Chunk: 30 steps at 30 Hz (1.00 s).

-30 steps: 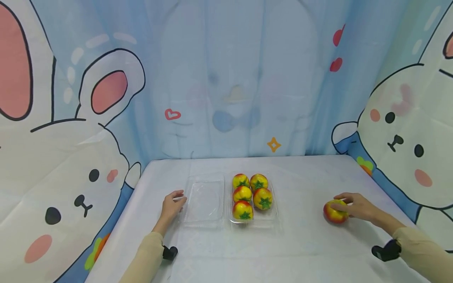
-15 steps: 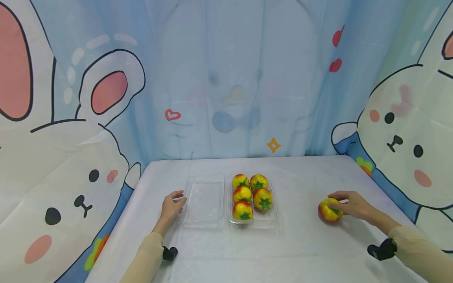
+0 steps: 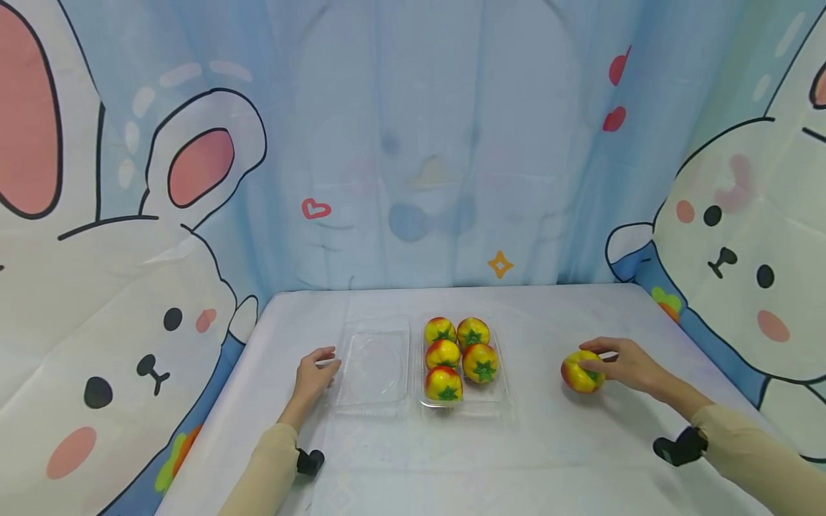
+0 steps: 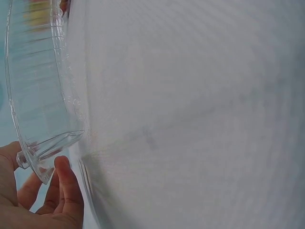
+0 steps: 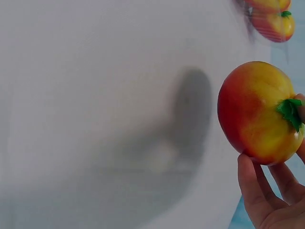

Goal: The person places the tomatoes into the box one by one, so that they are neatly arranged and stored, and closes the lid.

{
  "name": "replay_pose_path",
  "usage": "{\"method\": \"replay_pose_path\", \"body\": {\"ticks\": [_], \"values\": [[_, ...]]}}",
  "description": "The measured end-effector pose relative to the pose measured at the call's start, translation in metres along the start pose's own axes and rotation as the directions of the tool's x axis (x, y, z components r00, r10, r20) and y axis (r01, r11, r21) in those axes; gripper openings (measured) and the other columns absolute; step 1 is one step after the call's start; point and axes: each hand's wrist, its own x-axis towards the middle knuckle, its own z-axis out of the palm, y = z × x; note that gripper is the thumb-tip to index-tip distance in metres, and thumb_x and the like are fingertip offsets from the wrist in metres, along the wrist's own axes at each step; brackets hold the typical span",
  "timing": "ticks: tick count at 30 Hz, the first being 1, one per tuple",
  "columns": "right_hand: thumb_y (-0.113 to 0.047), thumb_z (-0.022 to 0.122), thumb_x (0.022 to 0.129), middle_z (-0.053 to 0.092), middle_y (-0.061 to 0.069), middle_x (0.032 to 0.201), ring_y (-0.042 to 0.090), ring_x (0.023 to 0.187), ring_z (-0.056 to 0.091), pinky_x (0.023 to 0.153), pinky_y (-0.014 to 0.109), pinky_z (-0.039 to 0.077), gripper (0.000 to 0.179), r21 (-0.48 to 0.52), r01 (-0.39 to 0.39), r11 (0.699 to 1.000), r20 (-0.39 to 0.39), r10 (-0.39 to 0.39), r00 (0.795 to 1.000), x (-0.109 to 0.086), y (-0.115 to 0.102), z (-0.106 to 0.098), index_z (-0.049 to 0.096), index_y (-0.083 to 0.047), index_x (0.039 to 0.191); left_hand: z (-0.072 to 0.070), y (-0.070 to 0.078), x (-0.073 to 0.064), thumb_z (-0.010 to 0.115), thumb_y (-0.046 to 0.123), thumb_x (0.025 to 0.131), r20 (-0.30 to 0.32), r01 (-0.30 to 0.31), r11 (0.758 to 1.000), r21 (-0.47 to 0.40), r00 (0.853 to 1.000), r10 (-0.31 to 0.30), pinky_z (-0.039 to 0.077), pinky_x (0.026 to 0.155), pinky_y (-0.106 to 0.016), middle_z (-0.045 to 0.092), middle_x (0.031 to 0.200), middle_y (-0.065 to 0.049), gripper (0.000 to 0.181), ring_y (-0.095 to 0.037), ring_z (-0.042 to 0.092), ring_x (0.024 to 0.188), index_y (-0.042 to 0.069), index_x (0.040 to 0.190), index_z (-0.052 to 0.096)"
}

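In the head view my right hand [image 3: 626, 364] holds a round red-and-yellow fruit [image 3: 578, 373] with a green calyx, at the right of the table. The right wrist view shows thumb and fingers around this fruit [image 5: 257, 112], raised above the white cloth with its shadow beside it. My left hand [image 3: 314, 376] is at the left edge of a clear plastic box's lid [image 3: 374, 369], which lies opened flat. In the left wrist view the lid's corner [image 4: 40, 155] sits between thumb and fingers. Several matching fruits [image 3: 479, 362] lie in the box's base, in two columns.
The fruit-filled base [image 3: 490, 393] joins the lid on its right, near the table's middle. White cloth covers the table [image 3: 413, 466]. Behind it hangs a blue curtain [image 3: 426, 93], and rabbit-printed cloth hangs at both sides. A black wrist camera [image 3: 680, 446] sits on the right sleeve.
My right hand has carried the fruit leftward and slightly up, closer to the box. My left hand has stayed at the lid's edge.
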Motion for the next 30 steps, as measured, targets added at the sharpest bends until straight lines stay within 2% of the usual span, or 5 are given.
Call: {"method": "replay_pose_path", "body": {"ticks": [5, 11, 21, 25, 30], "values": [[-0.031, 0.071, 0.091, 0.061, 0.026, 0.12, 0.033, 0.099, 0.06, 0.075, 0.032, 0.057, 0.051, -0.003, 0.061, 0.998, -0.022, -0.062, 0.998, 0.007, -0.017, 0.003, 0.061, 0.006, 0.124, -0.001, 0.001, -0.001, 0.065, 0.006, 0.092, -0.003, -0.005, 1.0, -0.004, 1.0, 0.005, 0.052, 0.06, -0.023, 0.063, 0.12, -0.024, 0.035, -0.03, 0.066, 0.095, -0.006, 0.125, 0.062], [-0.031, 0.07, 0.092, 0.06, 0.027, 0.12, 0.028, 0.093, 0.063, 0.073, 0.031, 0.058, 0.049, 0.03, 0.091, 0.995, -0.02, -0.091, 0.996, 0.014, -0.041, 0.009, 0.061, 0.005, 0.124, 0.0, 0.0, -0.001, 0.065, 0.007, 0.092, 0.0, 0.005, 1.0, -0.006, 1.0, -0.005, 0.053, 0.061, -0.024, 0.063, 0.12, -0.023, 0.035, -0.03, 0.065, 0.096, -0.005, 0.125, 0.062], [-0.03, 0.07, 0.092, 0.06, 0.026, 0.122, 0.034, 0.098, 0.063, 0.075, 0.035, 0.059, 0.048, 0.063, 0.132, 0.989, -0.06, -0.129, 0.99, 0.028, -0.075, 0.024, 0.061, 0.003, 0.125, -0.003, -0.001, -0.001, 0.065, 0.006, 0.091, 0.0, 0.001, 1.0, -0.019, 1.0, -0.002, 0.053, 0.061, -0.023, 0.063, 0.119, -0.023, 0.036, -0.027, 0.066, 0.092, -0.006, 0.124, 0.062], [-0.028, 0.07, 0.093, 0.062, 0.023, 0.12, 0.036, 0.101, 0.062, 0.079, 0.04, 0.058, 0.044, 0.063, 0.193, 0.979, -0.071, -0.189, 0.979, 0.031, -0.091, 0.033, 0.063, 0.003, 0.124, -0.004, -0.001, -0.001, 0.066, 0.006, 0.09, -0.008, 0.004, 0.999, -0.033, 1.0, -0.004, 0.051, 0.059, -0.021, 0.064, 0.118, -0.022, 0.035, -0.024, 0.066, 0.087, -0.006, 0.124, 0.063], [-0.023, 0.071, 0.092, 0.065, 0.019, 0.118, 0.036, 0.104, 0.061, 0.085, 0.045, 0.056, 0.039, 0.061, 0.28, 0.958, -0.069, -0.276, 0.959, 0.034, -0.107, 0.046, 0.064, 0.003, 0.121, -0.005, 0.001, -0.001, 0.066, 0.006, 0.09, -0.001, 0.002, 0.999, -0.04, 1.0, -0.002, 0.051, 0.059, -0.021, 0.063, 0.118, -0.024, 0.036, -0.026, 0.066, 0.09, -0.007, 0.124, 0.062]]}}
